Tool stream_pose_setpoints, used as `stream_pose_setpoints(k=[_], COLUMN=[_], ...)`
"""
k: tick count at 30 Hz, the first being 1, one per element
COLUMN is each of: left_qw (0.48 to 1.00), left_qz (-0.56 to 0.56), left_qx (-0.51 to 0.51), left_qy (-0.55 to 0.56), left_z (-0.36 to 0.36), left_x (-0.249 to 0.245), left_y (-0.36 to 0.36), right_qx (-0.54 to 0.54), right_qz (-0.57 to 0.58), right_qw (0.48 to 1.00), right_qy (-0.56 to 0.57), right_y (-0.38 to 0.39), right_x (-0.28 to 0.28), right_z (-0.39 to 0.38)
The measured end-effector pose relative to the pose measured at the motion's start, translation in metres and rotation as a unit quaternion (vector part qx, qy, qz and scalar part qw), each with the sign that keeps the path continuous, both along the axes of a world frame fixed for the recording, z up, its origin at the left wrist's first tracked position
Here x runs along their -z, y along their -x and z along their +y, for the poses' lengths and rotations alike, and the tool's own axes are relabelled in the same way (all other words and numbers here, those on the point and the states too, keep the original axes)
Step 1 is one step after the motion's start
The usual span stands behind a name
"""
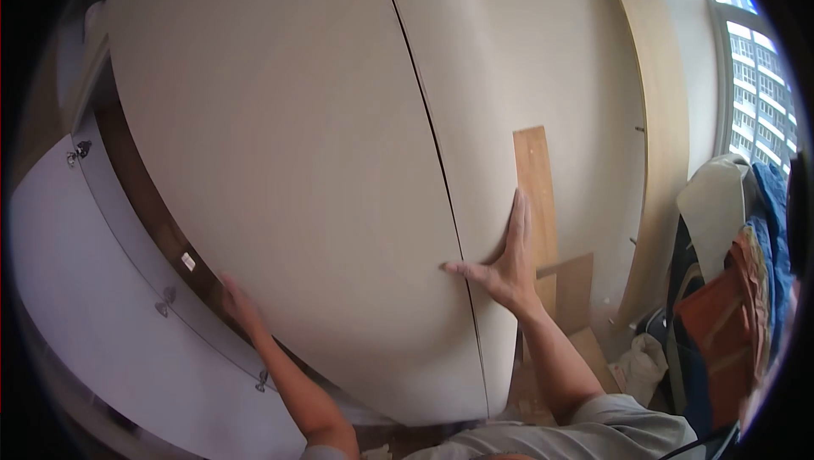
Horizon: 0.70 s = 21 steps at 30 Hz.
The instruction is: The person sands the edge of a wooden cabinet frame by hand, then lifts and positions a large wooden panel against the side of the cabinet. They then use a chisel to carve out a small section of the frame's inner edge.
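A tall, beige cabinet door [314, 172] fills the middle of the view, with a thin dark gap along its right side. Beyond that gap runs a rounded beige side panel [466, 104]. My right hand [507, 272] is spread against this panel, its thumb reaching left across the gap and its fingers pointing up. At the door's lower left edge is my left hand [242, 303], its fingers stretched upward along the edge; its thumb is hard to make out.
A white door [127, 273] with metal hinges [165, 301] stands swung out at left. Along the right wall lean a long wooden board [661, 121] and a narrower plank [534, 172]. Piled cloths [729, 307] and a pale bag [642, 367] lie at right, below a window [755, 78].
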<state>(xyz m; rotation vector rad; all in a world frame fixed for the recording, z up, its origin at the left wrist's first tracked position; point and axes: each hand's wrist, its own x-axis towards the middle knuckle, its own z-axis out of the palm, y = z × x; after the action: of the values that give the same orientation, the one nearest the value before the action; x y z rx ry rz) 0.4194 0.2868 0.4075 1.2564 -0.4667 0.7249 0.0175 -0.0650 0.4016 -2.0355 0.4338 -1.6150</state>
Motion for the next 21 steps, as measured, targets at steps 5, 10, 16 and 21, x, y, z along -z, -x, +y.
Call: stream_pose_setpoints(k=[5, 10, 16, 21], left_qw=[1.000, 0.999, 0.998, 0.998], left_qz=[0.028, 0.040, 0.054, 0.038], left_qx=[0.003, 0.010, -0.020, -0.035], left_qy=[-0.003, 0.011, -0.028, 0.027], left_z=[0.000, -0.003, -0.003, -0.012], left_x=[0.001, -0.001, -0.004, -0.016], left_y=[0.003, 0.008, 0.009, 0.025], right_qx=[0.001, -0.010, 0.022, 0.024], right_qz=[0.017, 0.000, -0.004, 0.002], right_qw=[1.000, 1.000, 1.000, 1.000], right_qy=[-0.012, -0.012, 0.005, -0.002], right_y=[0.002, 0.001, 0.001, -0.004], right_x=[-0.001, -0.002, -0.005, 0.001], right_z=[0.003, 0.002, 0.005, 0.006])
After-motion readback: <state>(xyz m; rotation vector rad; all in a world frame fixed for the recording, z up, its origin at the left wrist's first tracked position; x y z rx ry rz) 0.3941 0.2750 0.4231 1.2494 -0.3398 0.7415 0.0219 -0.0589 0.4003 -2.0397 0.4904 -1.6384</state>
